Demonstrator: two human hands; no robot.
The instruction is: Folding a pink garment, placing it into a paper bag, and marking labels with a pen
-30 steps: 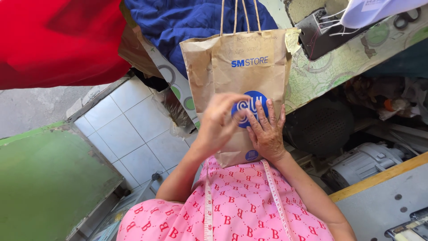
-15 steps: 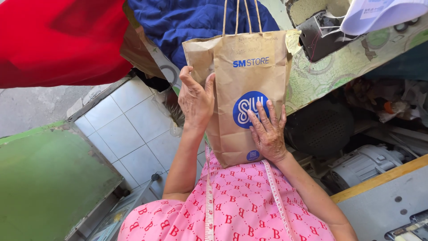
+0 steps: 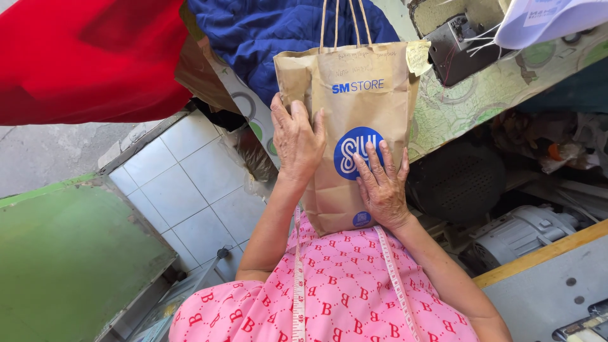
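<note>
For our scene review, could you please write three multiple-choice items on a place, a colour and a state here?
1. Where does the left hand lie on the paper bag?
A. on its left edge
B. on its handles
C. underneath it

2. What colour is the round mark on the bag?
A. red
B. blue
C. green

3. How is the right hand?
A. clenched in a fist
B. gripping the handles
C. flat, fingers spread on the bag's front

Answers: 1 A, its fingers wrap the left edge; 2 B, the circle is blue with white shapes; 3 C, the palm lies open below the mark.
</note>
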